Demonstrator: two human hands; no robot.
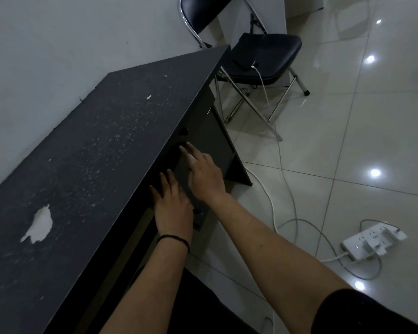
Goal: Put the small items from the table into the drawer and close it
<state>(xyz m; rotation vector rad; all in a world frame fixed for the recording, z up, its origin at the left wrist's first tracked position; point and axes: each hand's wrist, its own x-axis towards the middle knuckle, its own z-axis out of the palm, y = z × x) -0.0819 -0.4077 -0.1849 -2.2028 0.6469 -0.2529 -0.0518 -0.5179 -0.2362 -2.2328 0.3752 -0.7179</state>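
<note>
A long black table (87,150) with a worn, scratched top runs along the white wall. Its dark drawer front (181,172) sits under the front edge, nearly flush with the table. My left hand (173,206) lies flat against the drawer front, fingers spread, a black band on its wrist. My right hand (203,174) presses flat on the same front a little further along, fingers extended. Neither hand holds anything. A round knob (184,131) shows beyond my right hand and another knob (197,209) beside my left hand. No small items are visible on the tabletop.
A black folding chair (263,56) stands past the table's far end, with a dark device and a white cable on its seat. White cables (275,206) trail over the tiled floor to a white power strip (369,242) at the right.
</note>
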